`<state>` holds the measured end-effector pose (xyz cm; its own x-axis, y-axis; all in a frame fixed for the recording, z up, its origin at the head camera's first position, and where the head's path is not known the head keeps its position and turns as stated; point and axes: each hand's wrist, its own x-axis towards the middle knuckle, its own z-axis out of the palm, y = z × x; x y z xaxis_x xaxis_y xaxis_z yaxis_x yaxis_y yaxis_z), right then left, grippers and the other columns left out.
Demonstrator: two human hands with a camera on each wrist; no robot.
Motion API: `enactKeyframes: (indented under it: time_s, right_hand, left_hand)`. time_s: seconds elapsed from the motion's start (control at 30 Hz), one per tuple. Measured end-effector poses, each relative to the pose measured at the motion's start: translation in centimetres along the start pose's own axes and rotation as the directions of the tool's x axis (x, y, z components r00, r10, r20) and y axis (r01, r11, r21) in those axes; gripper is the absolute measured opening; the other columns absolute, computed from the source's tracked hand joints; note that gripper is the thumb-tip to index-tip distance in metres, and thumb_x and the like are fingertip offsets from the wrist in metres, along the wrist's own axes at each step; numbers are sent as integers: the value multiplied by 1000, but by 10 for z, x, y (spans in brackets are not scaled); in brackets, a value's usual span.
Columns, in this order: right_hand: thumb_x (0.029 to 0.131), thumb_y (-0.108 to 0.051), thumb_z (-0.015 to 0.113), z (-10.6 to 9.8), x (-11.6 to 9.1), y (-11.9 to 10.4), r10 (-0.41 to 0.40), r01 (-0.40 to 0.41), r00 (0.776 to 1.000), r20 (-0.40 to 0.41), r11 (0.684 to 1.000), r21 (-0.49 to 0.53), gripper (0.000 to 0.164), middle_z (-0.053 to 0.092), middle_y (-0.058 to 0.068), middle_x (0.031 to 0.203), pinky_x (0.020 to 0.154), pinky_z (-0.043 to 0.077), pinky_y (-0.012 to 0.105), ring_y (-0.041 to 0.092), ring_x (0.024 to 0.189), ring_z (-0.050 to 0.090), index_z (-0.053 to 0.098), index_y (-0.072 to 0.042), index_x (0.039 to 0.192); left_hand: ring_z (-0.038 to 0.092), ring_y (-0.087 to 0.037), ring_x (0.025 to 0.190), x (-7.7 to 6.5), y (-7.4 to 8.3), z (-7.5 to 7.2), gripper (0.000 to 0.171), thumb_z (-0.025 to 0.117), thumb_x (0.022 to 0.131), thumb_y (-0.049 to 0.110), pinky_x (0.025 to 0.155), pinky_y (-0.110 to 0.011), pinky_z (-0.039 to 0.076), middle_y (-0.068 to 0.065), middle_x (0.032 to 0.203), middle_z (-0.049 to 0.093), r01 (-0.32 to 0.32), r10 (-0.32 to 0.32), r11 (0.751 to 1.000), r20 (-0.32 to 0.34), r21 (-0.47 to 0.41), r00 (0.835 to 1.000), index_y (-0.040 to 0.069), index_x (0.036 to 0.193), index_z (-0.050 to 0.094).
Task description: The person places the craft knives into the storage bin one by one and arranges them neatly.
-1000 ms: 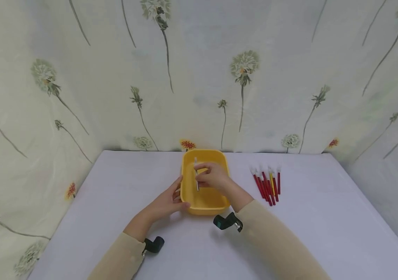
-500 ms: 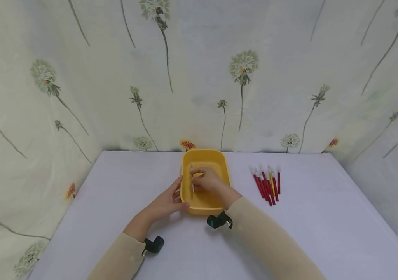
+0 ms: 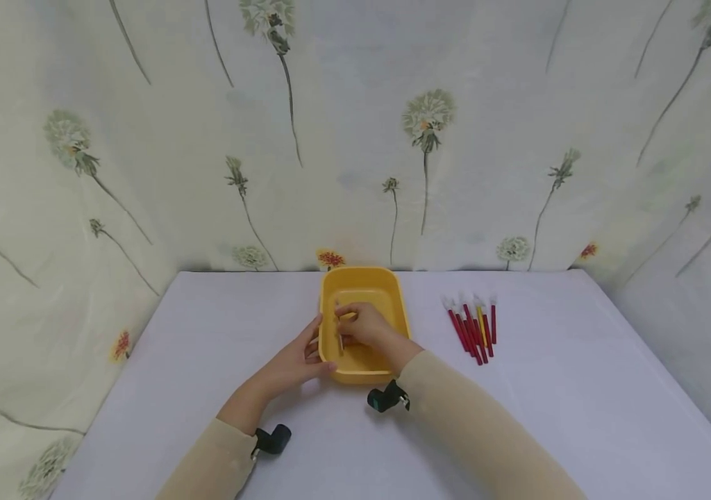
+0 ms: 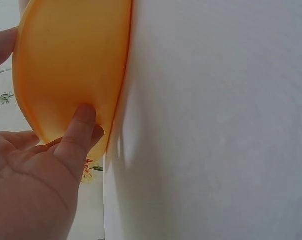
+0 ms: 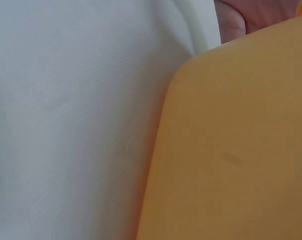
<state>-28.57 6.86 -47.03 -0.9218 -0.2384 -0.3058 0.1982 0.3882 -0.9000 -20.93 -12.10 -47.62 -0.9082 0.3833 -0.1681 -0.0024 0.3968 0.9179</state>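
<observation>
A yellow plastic tray (image 3: 362, 378) stands at the table's middle, near its far edge. My left hand (image 3: 293, 361) holds the tray's near left corner, thumb at the front rim and fingers along the left side. In the left wrist view, fingertips (image 4: 85, 112) press the tray's outer wall (image 4: 73, 60). My right hand (image 3: 368, 326) reaches inside the tray and pinches a slim, pale, pen-like stick (image 3: 341, 344) low beside the left inner wall. The fingers hide the stick's middle. In the right wrist view, the tray's outer wall (image 5: 230, 130) fills much of the picture.
Right of the tray lies a loose bunch of slender red sticks (image 3: 458, 330) with clear whitish ends, and one yellow stick (image 3: 481, 323) among them. A flowered cloth (image 3: 355, 139) rises behind the white table (image 3: 237, 312).
My right hand has moved left and lower inside the tray, carrying the pale stick toward the left wall. The left hand keeps its hold. The head view has shifted slightly.
</observation>
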Motion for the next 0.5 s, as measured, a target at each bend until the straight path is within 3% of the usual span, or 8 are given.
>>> enactKeyframes:
  time_s: [0.5]
  right_hand:
    - [93,-2,70,2,-3,-2,-8,8,999,-40,1000,-3,32,66,12,94,72,61,28,18,75,68,66,-1,124]
  left_hand:
    - [39,-26,144,-1,0,-1,102,76,88,39,111,-42,40,-7,165,22,-6,6,1000,1,-19,1000,25,163,8]
